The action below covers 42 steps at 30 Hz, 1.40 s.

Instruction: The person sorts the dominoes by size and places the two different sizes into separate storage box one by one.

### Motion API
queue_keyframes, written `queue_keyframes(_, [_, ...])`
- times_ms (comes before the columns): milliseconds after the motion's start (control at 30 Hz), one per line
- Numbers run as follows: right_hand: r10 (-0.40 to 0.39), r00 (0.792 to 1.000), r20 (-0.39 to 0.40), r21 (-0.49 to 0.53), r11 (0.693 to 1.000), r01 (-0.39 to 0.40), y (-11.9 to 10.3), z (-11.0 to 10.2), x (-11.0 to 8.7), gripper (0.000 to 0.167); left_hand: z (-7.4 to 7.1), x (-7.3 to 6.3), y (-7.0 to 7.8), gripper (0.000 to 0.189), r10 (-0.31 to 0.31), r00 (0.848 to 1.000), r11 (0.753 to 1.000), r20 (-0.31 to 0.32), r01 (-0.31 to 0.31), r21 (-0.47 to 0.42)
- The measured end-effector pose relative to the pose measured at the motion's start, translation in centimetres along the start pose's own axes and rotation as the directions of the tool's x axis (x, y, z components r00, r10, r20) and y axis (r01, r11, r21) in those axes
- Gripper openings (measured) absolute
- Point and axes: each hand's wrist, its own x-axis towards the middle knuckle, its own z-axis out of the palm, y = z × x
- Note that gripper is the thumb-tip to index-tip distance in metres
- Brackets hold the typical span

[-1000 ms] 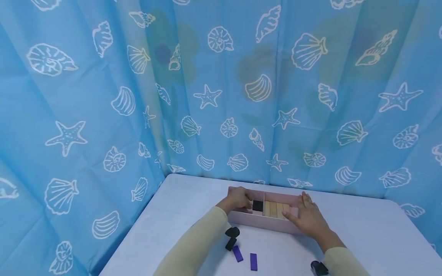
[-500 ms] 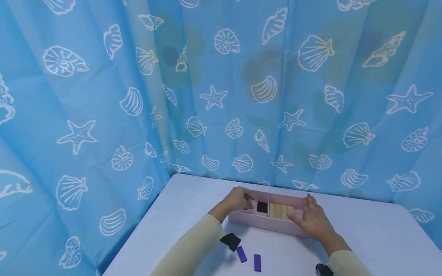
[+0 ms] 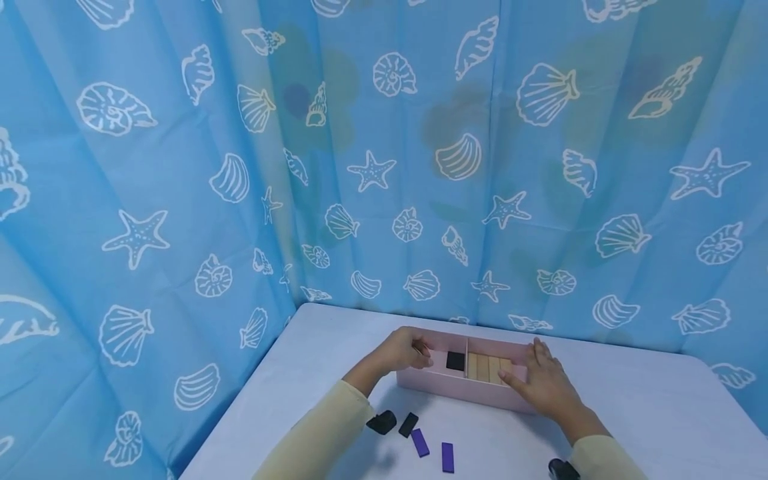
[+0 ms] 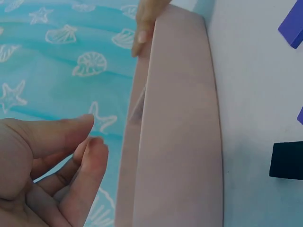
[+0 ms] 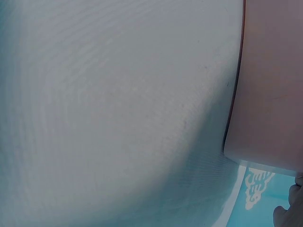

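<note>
A long pink box [image 3: 444,388] stands on the table, split by a divider. Its right part contains several light wooden blocks [image 3: 489,367]; a black block [image 3: 455,361] lies in the left part. Over the box's left end hovers my left hand [image 3: 403,350]. In the left wrist view, the fingers and thumb of that left hand [image 4: 61,161] are loosely bent, with a gap between the tips and nothing held. My right hand [image 3: 543,383] rests on the box's right end, fingers extended toward the back wall and thumb at the front rim.
On the white table in front of the box lie a black block [image 3: 409,425] and two purple blocks [image 3: 420,442]. Black wrist devices [image 3: 382,422] sit by both sleeves. A blue shell-print curtain [image 3: 384,167] hangs behind and left of the table.
My left hand has drawn left and up out of the box's left part. Its wrist device no longer covers the black block on the table. My right hand stays on the box.
</note>
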Motion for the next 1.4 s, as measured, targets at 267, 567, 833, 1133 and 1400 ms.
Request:
queue_keyframes(267, [-0.020, 1.000, -0.007, 0.007, 1.000, 0.020, 0.4, 0.1, 0.0, 0.112, 0.3, -1.5, 0.5, 0.023, 0.063, 0.995, 0.996, 0.079, -0.058, -0.067])
queue_keyframes(567, [-0.046, 0.999, -0.020, 0.000, 0.999, 0.046, 0.1, 0.2, 0.2, 0.111, 0.2, -3.2, -1.5, 0.024, 0.037, 0.993, 0.997, 0.111, -0.030, -0.066])
queue_keyframes(833, [-0.023, 1.000, -0.015, -0.001, 1.000, 0.023, 0.2, 0.2, 0.5, 0.112, 0.3, -3.7, -3.4, 0.027, 0.005, 0.988, 0.998, 0.157, 0.005, -0.062])
queue_keyframes(1133, [-0.014, 1.000, -0.010, -0.001, 1.000, 0.014, 0.4, 0.6, 0.3, 0.112, 1.7, -4.6, -5.2, 0.035, -0.131, 0.971, 0.991, 0.202, 0.122, 0.058])
queue_keyframes(1400, [-0.011, 1.000, -0.009, -0.006, 1.000, 0.011, 0.1, 0.2, 0.2, 0.112, 1.9, -4.8, -5.7, 0.034, -0.171, 0.964, 0.979, 0.204, 0.143, 0.143])
